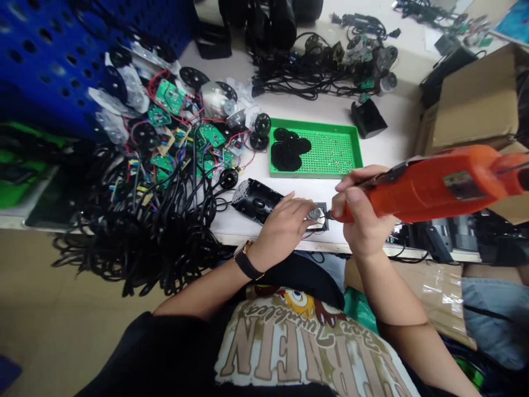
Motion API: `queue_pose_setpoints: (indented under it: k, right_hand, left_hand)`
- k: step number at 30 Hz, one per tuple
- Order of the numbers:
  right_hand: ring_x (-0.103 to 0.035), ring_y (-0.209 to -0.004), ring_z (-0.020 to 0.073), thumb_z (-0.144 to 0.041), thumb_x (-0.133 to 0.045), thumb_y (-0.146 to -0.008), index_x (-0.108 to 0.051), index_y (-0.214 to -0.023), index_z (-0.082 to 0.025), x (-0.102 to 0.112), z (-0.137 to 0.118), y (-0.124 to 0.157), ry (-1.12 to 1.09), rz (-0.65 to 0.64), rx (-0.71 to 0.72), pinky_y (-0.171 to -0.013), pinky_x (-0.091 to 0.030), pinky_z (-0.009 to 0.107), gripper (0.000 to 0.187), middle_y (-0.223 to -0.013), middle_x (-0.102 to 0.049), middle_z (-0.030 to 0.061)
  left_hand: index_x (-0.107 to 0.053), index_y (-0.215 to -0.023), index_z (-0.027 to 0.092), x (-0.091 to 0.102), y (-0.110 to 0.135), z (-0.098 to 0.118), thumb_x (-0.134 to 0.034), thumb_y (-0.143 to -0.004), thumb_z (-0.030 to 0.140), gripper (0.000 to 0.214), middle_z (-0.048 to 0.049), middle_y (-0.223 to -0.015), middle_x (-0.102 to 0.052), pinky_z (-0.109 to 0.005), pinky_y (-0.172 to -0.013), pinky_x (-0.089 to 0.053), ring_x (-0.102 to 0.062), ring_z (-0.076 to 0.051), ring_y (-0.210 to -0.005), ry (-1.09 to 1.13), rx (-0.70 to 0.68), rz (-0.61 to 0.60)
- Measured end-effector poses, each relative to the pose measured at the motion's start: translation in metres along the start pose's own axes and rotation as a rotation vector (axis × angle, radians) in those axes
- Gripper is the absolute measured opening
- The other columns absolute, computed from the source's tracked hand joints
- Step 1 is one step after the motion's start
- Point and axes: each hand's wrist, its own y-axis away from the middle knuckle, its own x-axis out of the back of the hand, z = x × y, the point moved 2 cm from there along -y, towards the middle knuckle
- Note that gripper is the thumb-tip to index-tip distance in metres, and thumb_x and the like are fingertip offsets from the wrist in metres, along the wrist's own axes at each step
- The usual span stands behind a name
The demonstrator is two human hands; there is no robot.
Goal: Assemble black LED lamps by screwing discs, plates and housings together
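Note:
My right hand [366,223] grips an orange electric screwdriver [430,190], its thumb and fingers around the front end. The tool's tip points left, close to a small silvery cylindrical part [315,214]. My left hand [285,223] is closed on that part over the bench, fingers pressed together. Under it shows a black rectangular frame [325,212], partly hidden by my fingers. A black cylindrical housing [257,202] with a perforated end lies beside my left hand. Whether the screwdriver tip touches a screw, I cannot tell.
A green tray [316,175] holds black discs [287,151] and small screws. Circuit boards [169,96] and black cables [173,231] pile up at left, some over the edge. Cardboard boxes [477,99] stand right. Another person's denim-clad leg [496,314] shows lower right.

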Motion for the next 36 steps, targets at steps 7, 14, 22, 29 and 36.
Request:
queue_pose_setpoints:
  k: [7,14,22,29,36]
  right_hand:
    - [-0.054,-0.049,0.0068,-0.041,-0.085,-0.084,-0.068,-0.098,-0.025,-0.006,-0.001,0.002,-0.095,0.105,-0.014,-0.048,-0.045,0.025,0.027,-0.078,-0.064,-0.0045]
    - [-0.052,-0.048,0.008,-0.063,-0.084,-0.071,-0.068,-0.099,-0.022,-0.008,0.003,-0.007,-0.239,0.055,-0.075,-0.043,-0.041,0.025,0.052,-0.08,-0.065,-0.0012]
    - [-0.051,-0.048,0.0116,-0.094,-0.066,-0.06,-0.07,-0.095,-0.022,-0.009,-0.005,-0.007,-0.421,0.05,-0.147,-0.04,-0.037,0.027,0.08,-0.074,-0.063,0.0009]
    - [-0.055,-0.053,0.0113,-0.071,-0.088,-0.055,-0.069,-0.098,-0.024,-0.01,-0.001,-0.004,-0.396,0.033,-0.131,-0.045,-0.048,0.027,0.067,-0.081,-0.063,-0.0008]
    - [-0.052,-0.052,0.0096,-0.054,-0.089,-0.071,-0.066,-0.088,-0.024,-0.014,0.008,0.002,-0.148,0.06,-0.103,-0.054,-0.055,0.03,0.041,-0.077,-0.063,-0.0031]
  left_hand:
    - [-0.065,-0.122,0.015,0.0,0.0,-0.001,-0.06,-0.102,0.017,0.021,-0.0105,-0.122,-0.077,-0.055,-0.122,-0.045,-0.073,-0.024,-0.117,0.029,0.025,-0.034]
    - [-0.066,-0.121,0.015,-0.002,-0.001,-0.005,-0.058,-0.102,0.018,0.02,-0.011,-0.117,-0.079,-0.057,-0.119,-0.049,-0.074,-0.026,-0.114,-0.003,-0.003,-0.02]
    - [-0.066,-0.121,0.016,-0.003,-0.001,-0.005,-0.059,-0.103,0.022,0.021,-0.0107,-0.118,-0.078,-0.055,-0.119,-0.048,-0.074,-0.025,-0.114,-0.012,-0.001,-0.029]
    - [-0.064,-0.121,0.016,-0.004,0.002,-0.004,-0.061,-0.103,0.022,0.02,-0.0089,-0.115,-0.078,-0.052,-0.12,-0.047,-0.074,-0.023,-0.11,0.005,0.014,-0.005]
    - [-0.066,-0.118,0.017,-0.005,0.003,-0.003,-0.06,-0.102,0.018,0.017,-0.0098,-0.118,-0.078,-0.053,-0.12,-0.048,-0.074,-0.024,-0.111,0.015,-0.005,0.033]
